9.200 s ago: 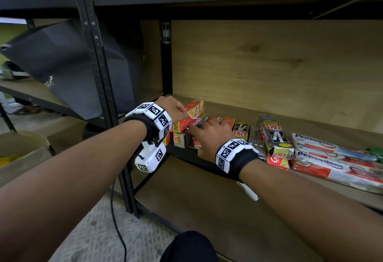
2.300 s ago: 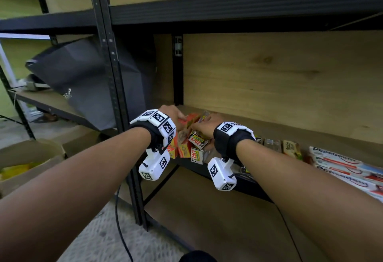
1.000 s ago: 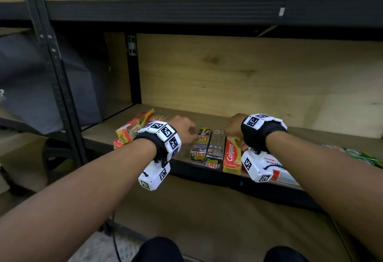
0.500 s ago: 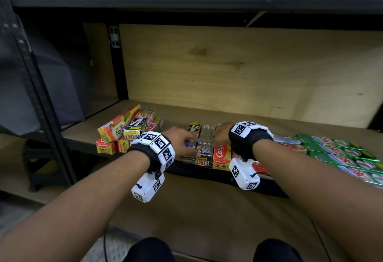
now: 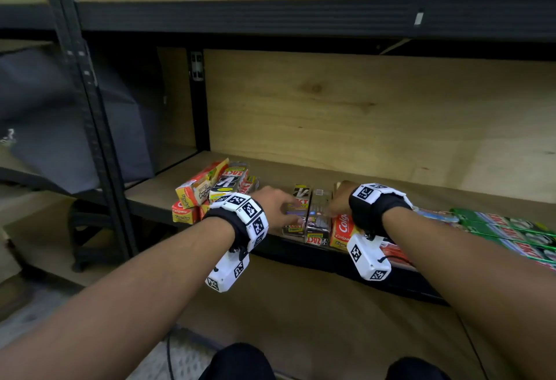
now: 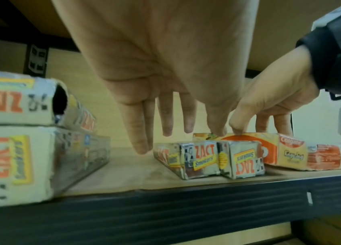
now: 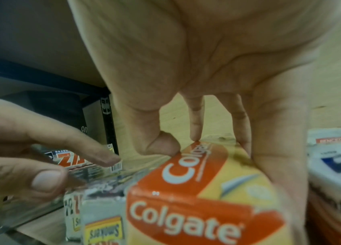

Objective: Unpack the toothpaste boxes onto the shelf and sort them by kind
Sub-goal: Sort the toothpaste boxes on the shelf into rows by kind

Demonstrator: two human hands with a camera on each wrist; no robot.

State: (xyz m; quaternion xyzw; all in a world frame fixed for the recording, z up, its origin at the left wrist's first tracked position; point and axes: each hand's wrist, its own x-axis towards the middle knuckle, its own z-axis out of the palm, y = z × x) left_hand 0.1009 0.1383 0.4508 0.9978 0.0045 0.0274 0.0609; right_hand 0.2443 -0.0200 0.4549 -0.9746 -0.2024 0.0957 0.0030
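At the centre of the head view, a wooden shelf (image 5: 376,182) in a black metal frame is seen, with toothpaste boxes laid along its front edge. An orange and yellow Colgate box (image 7: 205,190) lies flat at the lower centre of the right wrist view, its white lettering printed on an orange band. It is clasped by the right hand (image 5: 341,200): the thumb is pressed at its left edge, a fingertip is set on its top, and the other fingers are bent down its right side. Just left of it, two silvery Zact boxes (image 6: 207,160) with orange lettering and yellow labels are laid side by side, their ends facing the shelf edge. Over them the left hand (image 5: 278,209) is held with fingers straight and spread, nothing being grasped; whether the boxes are touched cannot be told. At the left of the head view a stack of mixed boxes (image 5: 210,190), both Zact and Colgate, is piled unevenly. At the right edge, long green boxes (image 5: 508,227) are laid in a row, with white and red boxes (image 7: 337,169) between them and the Colgate box.
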